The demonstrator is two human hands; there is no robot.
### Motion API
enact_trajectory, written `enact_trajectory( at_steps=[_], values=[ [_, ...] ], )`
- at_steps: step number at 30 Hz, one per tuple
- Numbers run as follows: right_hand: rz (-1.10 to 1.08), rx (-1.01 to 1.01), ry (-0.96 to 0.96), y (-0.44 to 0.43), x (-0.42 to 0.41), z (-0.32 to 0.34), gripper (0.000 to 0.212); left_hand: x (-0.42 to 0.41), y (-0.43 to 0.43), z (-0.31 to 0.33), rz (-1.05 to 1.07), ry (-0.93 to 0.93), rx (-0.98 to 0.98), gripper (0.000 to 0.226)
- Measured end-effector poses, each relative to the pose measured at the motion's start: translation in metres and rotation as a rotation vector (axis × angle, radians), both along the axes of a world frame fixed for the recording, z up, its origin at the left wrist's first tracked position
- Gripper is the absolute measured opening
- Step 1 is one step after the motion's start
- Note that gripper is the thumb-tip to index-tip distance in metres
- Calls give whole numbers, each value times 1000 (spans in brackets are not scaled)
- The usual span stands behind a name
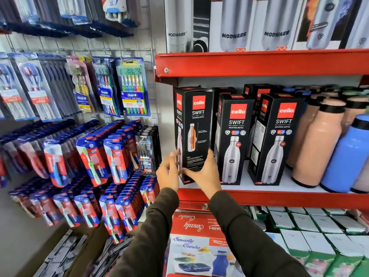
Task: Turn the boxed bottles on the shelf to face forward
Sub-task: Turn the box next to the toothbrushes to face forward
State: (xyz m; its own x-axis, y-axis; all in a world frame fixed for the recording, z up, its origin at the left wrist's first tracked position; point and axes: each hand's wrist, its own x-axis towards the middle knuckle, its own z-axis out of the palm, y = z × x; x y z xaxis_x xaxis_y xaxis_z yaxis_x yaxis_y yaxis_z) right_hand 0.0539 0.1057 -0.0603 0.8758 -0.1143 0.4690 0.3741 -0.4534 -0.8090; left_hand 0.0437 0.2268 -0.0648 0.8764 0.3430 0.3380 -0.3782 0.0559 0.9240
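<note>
Three black Cello Swift bottle boxes stand in the front row on a red shelf (279,197). The leftmost box (193,128) shows a side panel with a cut-away bottle picture. My left hand (169,172) touches its left edge with fingers spread. My right hand (203,174) grips its lower right corner. The middle box (232,140) and the right box (276,140) show their front panels with a steel bottle picture. More black boxes stand behind them, partly hidden.
Loose peach bottles (317,144) and a blue bottle (347,154) stand at the shelf's right. Modware boxes (233,25) fill the shelf above. Toothbrush packs (131,86) hang on the wall to the left. Red combo boxes (195,226) lie below.
</note>
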Motion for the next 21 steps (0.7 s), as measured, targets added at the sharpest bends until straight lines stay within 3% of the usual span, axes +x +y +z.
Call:
enact_trajectory(
  at_steps=[4,6,9,13,21],
  values=[
    [2,39,25,1,2,2,90,7,8,-1,39,-54,56,22],
    [24,48,27,-1,3,2,87,17,15,-1,40,-102,156,34],
    [51,25,28,-4,2,3,95,35,24,3,-132,-14,171,49],
    [122,-42,72,-7,3,5,108,39,25,6,-290,104,76,45],
    [127,-150,83,-11,0,6,77,23,16,5,-186,-23,231,49]
  ],
)
